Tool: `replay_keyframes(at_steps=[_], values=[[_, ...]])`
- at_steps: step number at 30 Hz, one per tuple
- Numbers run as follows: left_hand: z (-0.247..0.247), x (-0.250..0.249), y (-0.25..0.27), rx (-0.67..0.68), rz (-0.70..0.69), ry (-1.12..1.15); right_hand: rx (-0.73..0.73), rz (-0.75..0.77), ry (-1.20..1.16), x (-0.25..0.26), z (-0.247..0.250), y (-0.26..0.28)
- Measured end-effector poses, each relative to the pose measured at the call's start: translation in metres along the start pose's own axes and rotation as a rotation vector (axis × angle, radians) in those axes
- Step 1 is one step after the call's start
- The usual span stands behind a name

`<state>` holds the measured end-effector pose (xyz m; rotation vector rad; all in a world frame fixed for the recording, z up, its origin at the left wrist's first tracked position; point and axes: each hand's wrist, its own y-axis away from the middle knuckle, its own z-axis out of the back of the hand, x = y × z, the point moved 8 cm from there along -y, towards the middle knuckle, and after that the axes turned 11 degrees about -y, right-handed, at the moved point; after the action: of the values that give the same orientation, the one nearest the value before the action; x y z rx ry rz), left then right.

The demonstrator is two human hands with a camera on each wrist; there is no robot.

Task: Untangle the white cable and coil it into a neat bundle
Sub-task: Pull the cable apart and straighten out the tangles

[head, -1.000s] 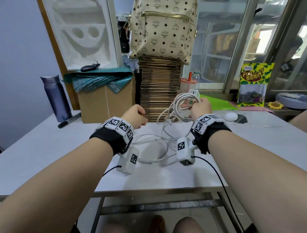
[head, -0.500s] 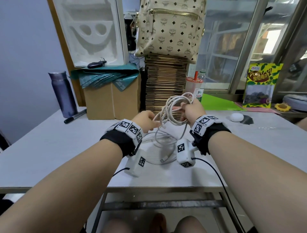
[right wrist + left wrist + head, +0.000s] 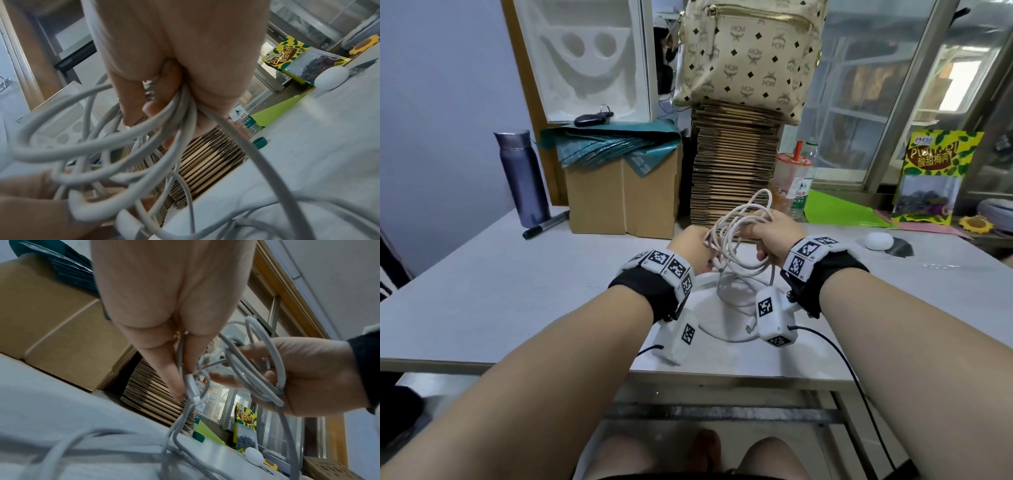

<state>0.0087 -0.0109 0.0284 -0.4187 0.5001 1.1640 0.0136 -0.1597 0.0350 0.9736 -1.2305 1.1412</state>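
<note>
Mid-coiling, loops of the white cable [image 3: 736, 240] are clasped in the right hand [image 3: 774, 236] while a strand is pinched by the left hand [image 3: 690, 246]; slack on the table [image 3: 517, 291] must next be gathered.

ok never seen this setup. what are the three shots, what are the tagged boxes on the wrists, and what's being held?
No robot here: a person works with bare hands. The big picture comes from a camera on the head, looking down. The other two come from cameras strapped under each wrist; those are the white boxes with black-and-white markers.

The right hand grips several loops of the white cable as a bundle. The left hand pinches the cable near one plug, close beside the bundle. More cable lies loose on the grey table, its other plug below the hands.

Behind stand a purple bottle, a cardboard box, stacked cardboard with a patterned bag on top, and a snack packet.
</note>
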Motion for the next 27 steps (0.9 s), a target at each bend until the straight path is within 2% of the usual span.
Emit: replay_keyframes(at_steps=[4, 7, 11, 18, 20, 23, 25, 27], values=[[0.005, -0.003, -0.001, 0.006, -0.059, 0.064, 0.09, -0.068, 0.02, -0.003, -0.009, 0.006], [0.01, -0.016, 0.003, 0.053, -0.168, -0.109, 0.13, -0.084, 0.03, -0.004, -0.014, 0.011], [0.024, -0.029, 0.008, 0.036, -0.264, -0.148, 0.054, -0.029, 0.022, 0.0, -0.009, 0.004], [0.05, -0.017, -0.001, -0.065, -0.134, 0.006, -0.054, 0.045, 0.037, 0.015, -0.002, -0.004], [0.045, 0.002, -0.002, 0.019, 0.007, -0.066, -0.078, 0.067, -0.024, 0.018, 0.002, -0.005], [0.023, 0.036, 0.012, 0.302, 0.176, -0.489, -0.079, 0.062, -0.121, 0.016, 0.007, -0.003], [0.008, 0.052, 0.025, 0.492, 0.2, -0.709, -0.085, 0.061, -0.084, 0.014, 0.008, -0.005], [0.006, 0.056, 0.031, 0.531, 0.205, -0.811, -0.079, 0.055, -0.061, 0.012, 0.006, -0.005]])
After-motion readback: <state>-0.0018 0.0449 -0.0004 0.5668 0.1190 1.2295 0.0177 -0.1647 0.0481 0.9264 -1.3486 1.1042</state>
